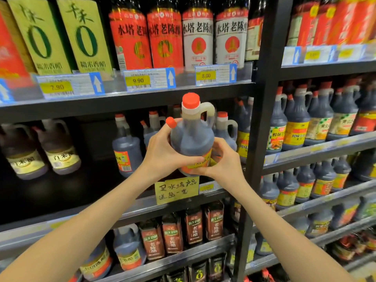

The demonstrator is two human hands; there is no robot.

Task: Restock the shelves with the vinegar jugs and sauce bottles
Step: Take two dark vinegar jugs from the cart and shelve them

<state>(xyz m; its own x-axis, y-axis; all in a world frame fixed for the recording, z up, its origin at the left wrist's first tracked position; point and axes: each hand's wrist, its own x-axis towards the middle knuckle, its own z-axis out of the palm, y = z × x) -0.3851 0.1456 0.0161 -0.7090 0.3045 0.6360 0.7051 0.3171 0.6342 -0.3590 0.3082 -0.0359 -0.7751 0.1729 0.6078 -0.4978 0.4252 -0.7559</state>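
Forearms come in from 7 and 5 o'clock and meet near frame ctr. Left hand (162, 157) wraps the vinegar jug (192, 143) from its 9 o'clock side, thumb across the front at the label's top edge, fingers curled up by the small red spout cap (171, 122). Right hand (221, 161) grips the lower body from 4 o'clock, fingers curled onto the label edge. Jug is upright w/ dark liquid, big red cap (190, 100) on top, handle (209, 110) at its 2 o'clock. It sits in front of the mid shelf (71, 192), base low near the shelf lip; can't tell if the base touches the shelf.

Handwritten yellow note (176, 189) hangs on the lip at the jug's 6 o'clock. Behind, on the same shelf: a matching dark jug (126, 147) at 9 o'clock, another (225, 129) just behind at 3 o'clock. Two pale vinegar jugs (61, 151) far left, well apart from the dark ones.

Lower shelf, 6 o'clock: brown-label bottles (193, 226) in a row, more jugs (127, 249) beside them at 8 o'clock.

Upper shelf, 12 o'clock: tall bottles w/ red labels (130, 39) and white labels (198, 37); price tags 7.90 (56, 86), 9.90 (138, 80), 8.00 (206, 75) along the edge.

Past the black upright (262, 119), 3 o'clock: next bay holds rows of dark sauce bottles (295, 127) w/ yellow labels.
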